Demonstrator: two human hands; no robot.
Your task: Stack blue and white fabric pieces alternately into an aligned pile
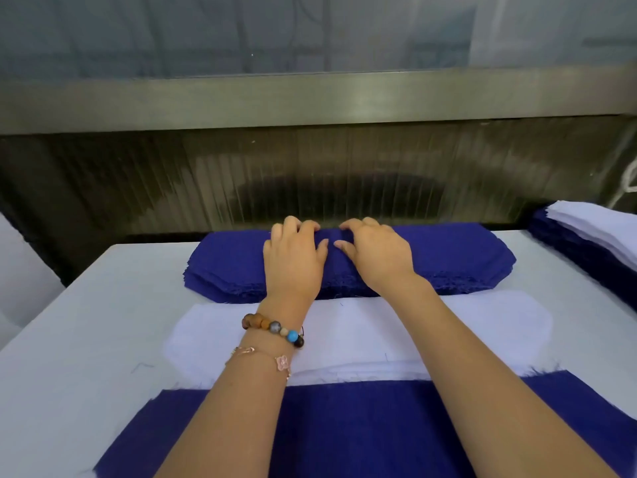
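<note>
A thick stack of blue fabric pieces (455,257) lies at the far side of the table. Both hands rest on its middle, side by side. My left hand (293,260), with bead and chain bracelets on the wrist, and my right hand (377,255) curl their fingers over the far edge of the top blue piece, thumbs pointing at each other. In front of it lies a stack of white fabric pieces (344,336). Nearest me sits the blue-topped pile (344,429), with a white frayed edge showing under it.
The white table (86,322) carries all the stacks. At the far right edge stands another pile (593,232), white pieces on blue ones. A dark ribbed panel (310,174) and a metal rail (310,98) rise right behind the table.
</note>
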